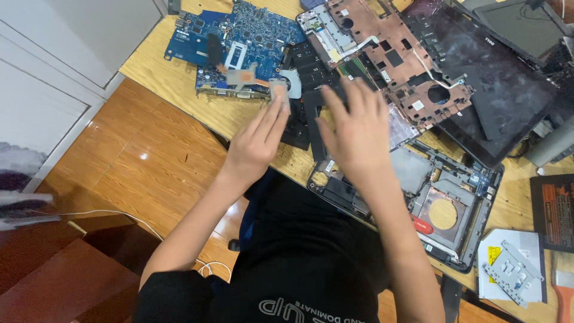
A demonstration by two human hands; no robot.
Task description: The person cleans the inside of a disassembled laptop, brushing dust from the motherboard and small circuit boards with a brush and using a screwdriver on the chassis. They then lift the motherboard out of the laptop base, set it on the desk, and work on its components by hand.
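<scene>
My left hand (258, 139) reaches over the wooden table (179, 84), its fingertips pinching one end of a copper heat-pipe cooler (248, 76) with a small fan (292, 82). The cooler lies over the edge of a blue circuit board (239, 36). My right hand (359, 128) hovers with fingers spread above black plastic laptop parts (308, 63); I cannot tell whether it touches them. Below it sits the grey laptop base frame (442, 203) with a round hole.
A copper-coloured inner cover (394, 54) and a dark laptop lid (496, 84) lie at the back right. A white optical drive with a metal bracket (514, 266), a red-handled tool (562, 293) and a black-and-orange part (553, 209) sit at right. Wooden floor and white cable lie left.
</scene>
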